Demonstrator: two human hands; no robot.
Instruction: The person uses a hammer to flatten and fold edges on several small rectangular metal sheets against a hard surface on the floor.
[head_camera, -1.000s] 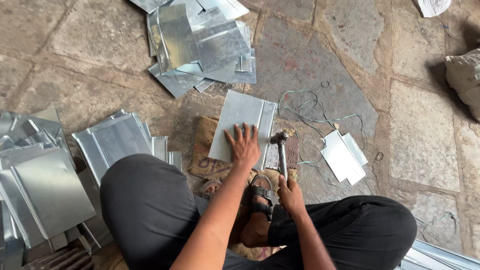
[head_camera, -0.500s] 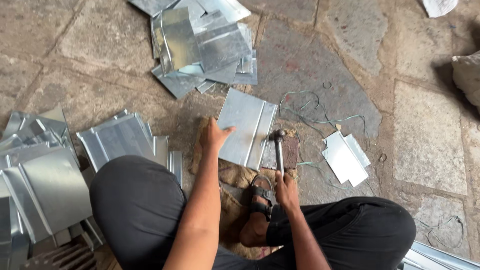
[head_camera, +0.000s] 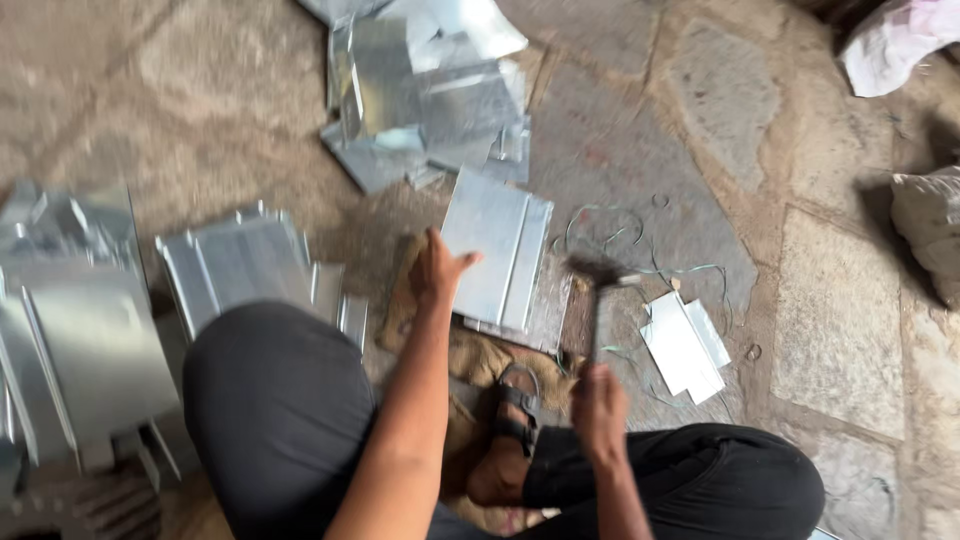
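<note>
both hands are busy. left hand (head_camera: 438, 272) rests with spread fingers on the left edge of a flat, shiny grey metal sheet (head_camera: 497, 247), touching it but not closed around it. that sheet has a folded line down it and lies on a brown sack (head_camera: 470, 352) just ahead of the hands. right hand (head_camera: 598, 408) is closed tight around the handle of a hammer (head_camera: 597, 300), whose blurry head hangs just right of the sheet. more metal sheets (head_camera: 425, 90) lie farther ahead.
</note>
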